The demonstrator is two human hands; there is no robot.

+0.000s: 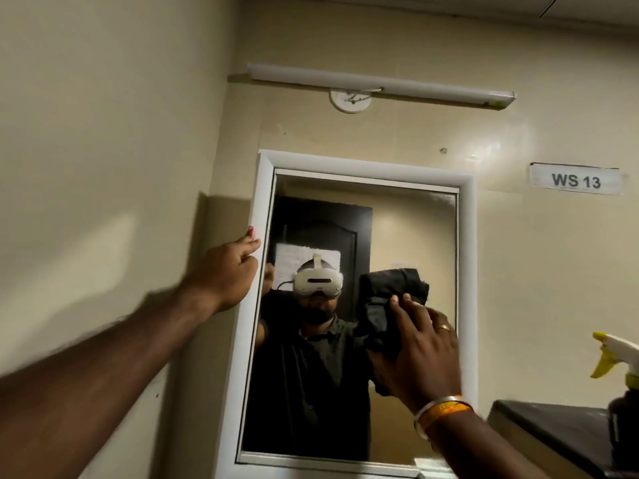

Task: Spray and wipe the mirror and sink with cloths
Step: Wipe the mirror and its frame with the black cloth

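A tall mirror (408, 236) in a white frame hangs on the beige wall. My right hand (423, 354) presses a black cloth (390, 302) flat against the glass, right of centre at mid height. My left hand (230, 271) grips the frame's left edge, fingers curled around it. A spray bottle (619, 392) with a white and yellow trigger head and dark body stands at the right edge on a dark ledge. The sink is out of view.
The dark ledge (553, 430) juts from the wall at lower right, close to my right forearm. A tube light (380, 84) is mounted above the mirror. A label reading "WS 13" (575, 180) is stuck on the wall at right. A person's reflection fills the glass.
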